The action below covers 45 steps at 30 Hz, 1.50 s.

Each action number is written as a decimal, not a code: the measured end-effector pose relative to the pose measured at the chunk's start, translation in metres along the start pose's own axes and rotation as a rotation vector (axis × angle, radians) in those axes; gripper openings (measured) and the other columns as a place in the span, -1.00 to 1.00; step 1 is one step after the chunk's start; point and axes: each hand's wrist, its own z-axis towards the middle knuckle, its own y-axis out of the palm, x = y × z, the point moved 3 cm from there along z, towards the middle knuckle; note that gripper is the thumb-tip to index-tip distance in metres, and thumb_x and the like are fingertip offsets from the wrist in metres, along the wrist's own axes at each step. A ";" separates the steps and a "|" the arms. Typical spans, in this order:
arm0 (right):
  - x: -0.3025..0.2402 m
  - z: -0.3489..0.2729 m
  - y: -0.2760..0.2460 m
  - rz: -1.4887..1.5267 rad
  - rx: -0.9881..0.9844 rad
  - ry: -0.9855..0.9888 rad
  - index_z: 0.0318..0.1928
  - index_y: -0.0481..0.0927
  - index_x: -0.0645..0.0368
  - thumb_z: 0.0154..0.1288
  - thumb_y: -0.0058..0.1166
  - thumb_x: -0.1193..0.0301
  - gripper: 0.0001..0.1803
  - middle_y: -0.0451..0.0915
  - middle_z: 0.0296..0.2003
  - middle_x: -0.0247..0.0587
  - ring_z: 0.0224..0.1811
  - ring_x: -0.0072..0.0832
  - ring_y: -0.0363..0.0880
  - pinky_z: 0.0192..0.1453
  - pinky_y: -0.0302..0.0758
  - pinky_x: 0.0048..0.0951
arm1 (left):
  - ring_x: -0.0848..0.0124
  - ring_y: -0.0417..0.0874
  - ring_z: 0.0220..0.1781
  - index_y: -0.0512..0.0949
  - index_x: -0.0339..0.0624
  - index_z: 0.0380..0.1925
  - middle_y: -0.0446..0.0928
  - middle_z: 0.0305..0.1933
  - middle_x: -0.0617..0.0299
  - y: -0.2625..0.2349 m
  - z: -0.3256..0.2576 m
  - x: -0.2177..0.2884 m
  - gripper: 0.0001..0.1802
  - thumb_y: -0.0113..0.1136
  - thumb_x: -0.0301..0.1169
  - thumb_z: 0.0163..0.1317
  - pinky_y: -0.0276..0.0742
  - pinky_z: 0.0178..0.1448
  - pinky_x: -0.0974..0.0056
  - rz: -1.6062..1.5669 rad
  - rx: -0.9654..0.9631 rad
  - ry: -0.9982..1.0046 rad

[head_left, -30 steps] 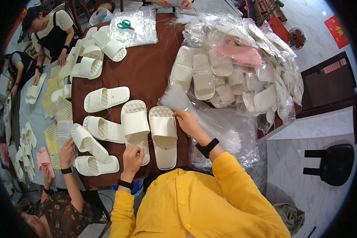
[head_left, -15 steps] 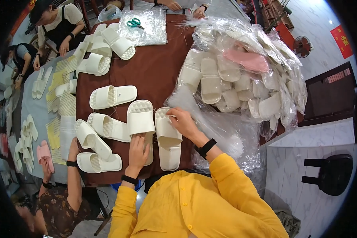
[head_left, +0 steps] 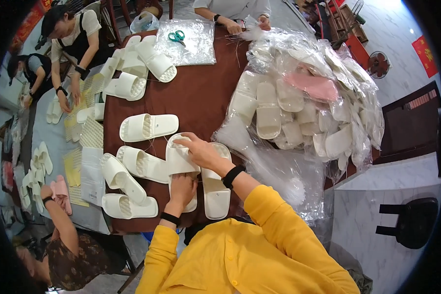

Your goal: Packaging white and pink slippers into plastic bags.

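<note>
As the left hand slips into the strap of a white slipper, fingers out of sight, the right hand reaches across to its toe, half-curled; whether either is gripping cannot be told. The slipper lies toe-away near the wearer's edge of the bench, beside a second slipper partly beneath the right forearm. That crossing arm could, if lowered, knock the second slipper askew or toward the edge, and an uneven pull on the strap might twist the first. Brown cloth covers the bench, where bagged slippers are heaped to the right and green-handled scissors rest on clear plastic bags at the far end. A person in a black apron works at a grey-covered table to the left; a fan and a black chair stand at right.
</note>
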 end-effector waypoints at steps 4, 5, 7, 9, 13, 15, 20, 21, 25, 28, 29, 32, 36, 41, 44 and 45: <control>-0.012 0.015 0.018 -0.106 -0.177 0.008 0.25 0.45 -0.25 0.17 -0.04 0.54 -0.38 0.21 0.40 -0.13 0.14 -0.07 0.52 0.01 0.57 -0.12 | -0.09 0.51 -0.05 0.51 -0.31 -0.07 0.55 -0.13 -0.14 0.000 -0.005 -0.004 -0.59 0.20 -0.29 0.13 0.36 0.14 -0.06 0.049 0.150 0.109; -0.012 0.017 0.020 -0.176 -0.280 0.048 0.28 0.43 -0.26 0.19 -0.06 0.54 -0.37 0.14 0.44 -0.20 0.16 -0.07 0.50 0.01 0.58 -0.16 | -0.08 0.51 -0.04 0.49 -0.31 -0.05 0.54 -0.11 -0.14 0.002 -0.005 -0.004 -0.57 0.21 -0.29 0.12 0.36 0.15 -0.05 0.030 0.007 0.038; -0.006 0.020 0.021 -0.232 -0.293 0.057 0.27 0.45 -0.17 0.21 -0.04 0.51 -0.42 0.20 0.42 -0.29 0.15 -0.08 0.52 0.04 0.58 -0.18 | -0.06 0.51 -0.03 0.48 -0.32 -0.05 0.53 -0.10 -0.15 -0.002 -0.001 0.002 -0.56 0.22 -0.29 0.11 0.36 0.15 -0.04 -0.017 0.011 0.050; 0.004 0.025 0.026 -0.187 -0.206 0.010 0.24 0.47 -0.03 0.20 -0.05 0.48 -0.46 0.35 0.33 -0.22 0.09 -0.09 0.56 0.02 0.56 -0.12 | -0.05 0.51 -0.02 0.49 -0.31 -0.08 0.53 -0.10 -0.15 -0.004 -0.002 0.003 -0.59 0.22 -0.30 0.11 0.36 0.15 -0.04 -0.001 0.066 0.062; 0.007 0.023 0.027 0.246 -0.143 -0.005 0.19 0.51 0.19 0.10 -0.18 0.67 -0.42 0.41 0.27 -0.10 0.30 -0.12 0.37 0.35 0.33 -0.28 | -0.06 0.47 0.07 0.46 -0.32 0.01 0.50 -0.02 -0.15 0.002 -0.009 -0.003 -0.52 0.23 -0.30 0.11 0.32 0.22 -0.06 -0.038 0.023 0.041; 0.014 0.018 0.023 0.325 -0.125 0.077 0.15 0.54 0.25 0.08 -0.22 0.70 -0.43 0.42 0.24 -0.02 0.33 -0.16 0.34 0.41 0.23 -0.34 | -0.09 0.38 0.17 0.41 -0.37 0.08 0.44 0.05 -0.18 -0.004 -0.011 0.004 -0.48 0.19 -0.28 0.18 0.18 0.33 -0.08 -0.082 0.100 0.064; 0.006 0.014 0.023 0.424 -0.217 0.088 0.17 0.53 0.24 0.10 -0.24 0.66 -0.42 0.41 0.24 -0.03 0.35 -0.17 0.31 0.41 0.20 -0.34 | -0.09 0.36 0.20 0.37 -0.38 0.13 0.40 0.11 -0.18 -0.006 -0.017 0.004 -0.44 0.20 -0.31 0.16 0.21 0.35 -0.05 -0.032 0.095 0.091; 0.004 0.012 0.024 0.426 -0.216 0.081 0.17 0.53 0.24 0.10 -0.24 0.66 -0.42 0.41 0.24 -0.03 0.35 -0.17 0.31 0.41 0.20 -0.34 | -0.08 0.37 0.20 0.36 -0.38 0.13 0.41 0.12 -0.17 -0.007 -0.018 0.002 -0.43 0.23 -0.35 0.13 0.24 0.34 -0.03 -0.037 0.117 0.093; 0.013 -0.002 0.012 0.616 -0.124 0.124 0.17 0.52 0.27 0.09 -0.26 0.64 -0.42 0.42 0.23 0.02 0.34 -0.13 0.31 0.44 0.16 -0.34 | -0.11 0.34 0.24 0.34 -0.41 0.16 0.35 0.19 -0.19 -0.033 -0.027 0.013 -0.41 0.22 -0.42 0.12 0.24 0.37 -0.01 -0.194 0.109 0.083; 0.015 -0.005 0.007 0.643 -0.110 0.158 0.16 0.52 0.28 0.08 -0.26 0.63 -0.42 0.45 0.21 0.02 0.34 -0.14 0.31 0.45 0.15 -0.34 | -0.14 0.30 0.29 0.30 -0.44 0.21 0.29 0.25 -0.21 -0.038 -0.038 0.008 -0.36 0.22 -0.48 0.10 0.23 0.39 0.01 -0.257 0.188 0.097; 0.016 -0.005 0.006 0.617 -0.097 0.169 0.16 0.53 0.28 0.07 -0.25 0.63 -0.42 0.47 0.19 0.03 0.34 -0.15 0.32 0.44 0.16 -0.35 | -0.13 0.28 0.30 0.31 -0.42 0.21 0.28 0.26 -0.21 -0.035 -0.036 0.004 -0.36 0.22 -0.46 0.11 0.22 0.40 0.01 -0.235 0.125 0.090; 0.015 0.000 0.011 0.435 -0.020 0.150 0.09 0.57 0.26 0.12 -0.19 0.61 -0.50 0.53 0.11 0.11 0.22 -0.07 0.45 0.34 0.31 -0.27 | -0.09 0.27 0.33 0.32 -0.40 0.22 0.29 0.28 -0.17 -0.024 -0.034 -0.001 -0.36 0.23 -0.36 0.15 0.18 0.42 -0.01 -0.073 0.101 0.132; 0.010 0.005 0.016 0.293 0.045 0.151 -0.02 0.61 0.26 0.19 -0.12 0.57 -0.64 0.54 0.06 0.16 0.10 0.02 0.51 0.21 0.42 -0.17 | 0.04 0.31 0.32 0.38 -0.38 0.18 0.36 0.25 -0.08 -0.006 -0.028 -0.002 -0.36 0.16 -0.13 0.23 0.19 0.39 -0.02 0.248 0.156 0.145; 0.036 0.000 0.022 0.221 0.174 0.296 -0.09 0.59 0.29 0.24 -0.12 0.54 -0.71 0.61 -0.07 0.14 0.00 0.03 0.57 0.12 0.47 -0.15 | 0.17 0.43 0.22 0.45 -0.27 0.11 0.49 0.13 0.08 -0.002 0.006 0.005 -0.44 0.08 -0.06 0.27 0.29 0.29 0.08 0.311 0.016 0.059; 0.038 -0.001 0.025 0.260 0.217 0.304 -0.11 0.59 0.29 0.27 -0.12 0.50 -0.74 0.63 -0.17 0.15 -0.09 0.04 0.60 0.06 0.50 -0.12 | 0.22 0.54 0.08 0.55 -0.19 -0.02 0.58 -0.01 0.11 0.005 0.013 -0.003 -0.54 0.08 -0.06 0.27 0.39 0.17 0.11 0.291 0.065 0.067; 0.036 0.000 0.026 0.265 0.237 0.285 -0.11 0.58 0.29 0.29 -0.12 0.48 -0.74 0.64 -0.21 0.16 -0.13 0.05 0.62 0.02 0.52 -0.11 | 0.24 0.58 0.02 0.59 -0.16 -0.09 0.61 -0.07 0.12 0.007 0.013 -0.005 -0.58 0.08 -0.07 0.27 0.43 0.12 0.12 0.243 0.142 0.113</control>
